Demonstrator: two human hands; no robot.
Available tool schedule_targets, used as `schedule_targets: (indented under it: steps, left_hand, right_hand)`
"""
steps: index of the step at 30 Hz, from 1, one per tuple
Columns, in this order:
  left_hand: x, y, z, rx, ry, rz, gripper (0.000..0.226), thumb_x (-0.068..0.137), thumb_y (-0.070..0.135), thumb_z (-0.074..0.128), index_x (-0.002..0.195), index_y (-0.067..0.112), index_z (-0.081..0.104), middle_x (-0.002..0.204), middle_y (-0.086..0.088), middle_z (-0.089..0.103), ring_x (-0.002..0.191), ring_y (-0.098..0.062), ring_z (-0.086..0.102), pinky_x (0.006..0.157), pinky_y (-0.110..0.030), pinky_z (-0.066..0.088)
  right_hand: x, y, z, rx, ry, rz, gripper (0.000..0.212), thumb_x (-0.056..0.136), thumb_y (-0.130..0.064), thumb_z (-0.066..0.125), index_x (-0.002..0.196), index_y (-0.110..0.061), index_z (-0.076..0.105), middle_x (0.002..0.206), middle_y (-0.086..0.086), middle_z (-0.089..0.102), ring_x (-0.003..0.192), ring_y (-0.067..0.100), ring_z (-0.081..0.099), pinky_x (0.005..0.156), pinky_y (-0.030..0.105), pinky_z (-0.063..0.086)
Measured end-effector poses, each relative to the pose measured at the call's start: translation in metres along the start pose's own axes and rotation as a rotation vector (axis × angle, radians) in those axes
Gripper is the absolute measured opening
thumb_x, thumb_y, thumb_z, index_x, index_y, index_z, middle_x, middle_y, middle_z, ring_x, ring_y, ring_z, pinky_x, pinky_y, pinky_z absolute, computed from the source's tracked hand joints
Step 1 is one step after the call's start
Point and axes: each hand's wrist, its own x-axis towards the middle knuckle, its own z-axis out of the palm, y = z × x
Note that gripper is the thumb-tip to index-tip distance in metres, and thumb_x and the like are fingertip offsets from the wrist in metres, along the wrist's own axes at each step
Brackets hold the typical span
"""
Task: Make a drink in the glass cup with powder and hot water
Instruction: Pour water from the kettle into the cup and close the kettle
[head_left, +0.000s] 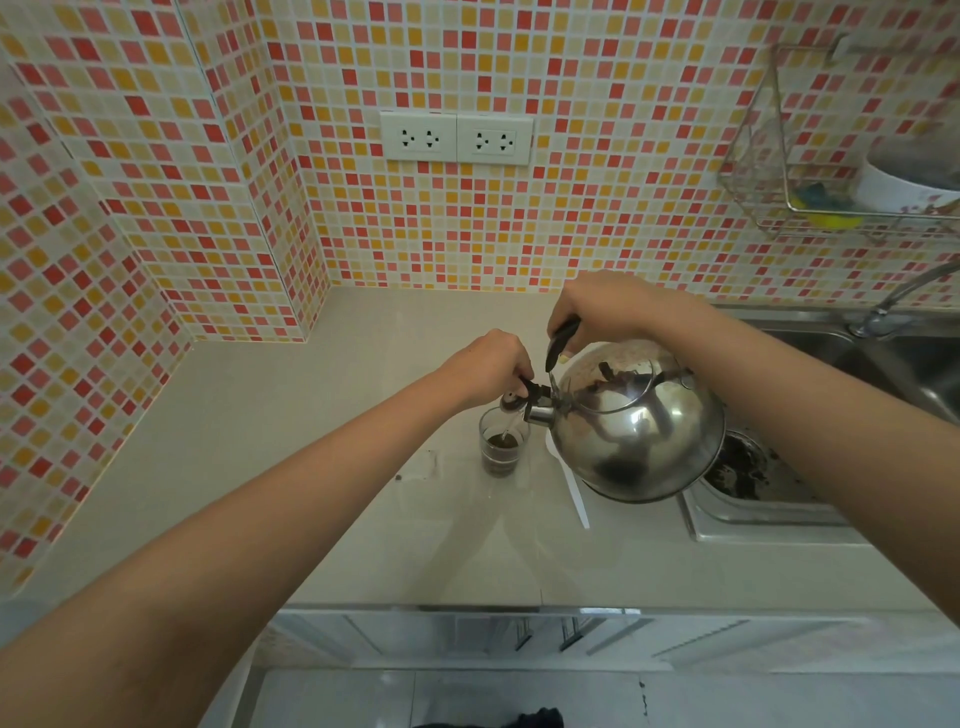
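Observation:
A small glass cup (502, 451) stands on the beige counter (291, 467) with dark powder and brown liquid in its lower part. A round steel kettle (636, 434) hangs tilted above and to the right of it, spout down over the cup's rim. A thin stream of water falls from the spout into the cup. My right hand (597, 309) grips the kettle's black handle from above. My left hand (493, 364) pinches the black lever of the spout cap (511, 401), which is flipped up off the spout.
A gas stove burner (748, 470) on its white base lies under and right of the kettle. A steel sink (893, 358) with a tap is at the far right, a wire rack (810, 197) with a bowl above it. Two wall sockets (457, 137) sit on the tiled wall.

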Motion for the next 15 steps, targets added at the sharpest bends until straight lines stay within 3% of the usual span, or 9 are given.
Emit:
schedule_targets:
  steps: [8,15]
  left_hand:
    - [-0.0008,0.0016,-0.0009,0.005,-0.014,0.001,0.028,0.085,0.006,0.065,0.113,0.004,0.070,0.111,-0.013,0.070,0.096,-0.027,0.065,0.076,-0.027,0.046]
    - [-0.0012,0.0028,-0.0020,0.008,-0.012,-0.003,0.028,0.085,0.006,0.065,0.113,0.005,0.070,0.112,-0.013,0.069,0.097,-0.027,0.065,0.077,-0.027,0.047]
  right_hand:
    - [-0.0015,-0.0009,-0.0019,0.013,-0.003,0.002,0.016,0.077,-0.027,0.074,0.093,-0.024,0.074,0.080,-0.005,0.071,0.071,0.014,0.059,0.051,0.021,0.034]
    - [-0.0034,-0.0031,-0.0059,0.024,-0.025,0.004,0.016,0.078,-0.026,0.074,0.093,-0.021,0.074,0.082,-0.002,0.073,0.075,0.019,0.062,0.066,0.034,0.050]
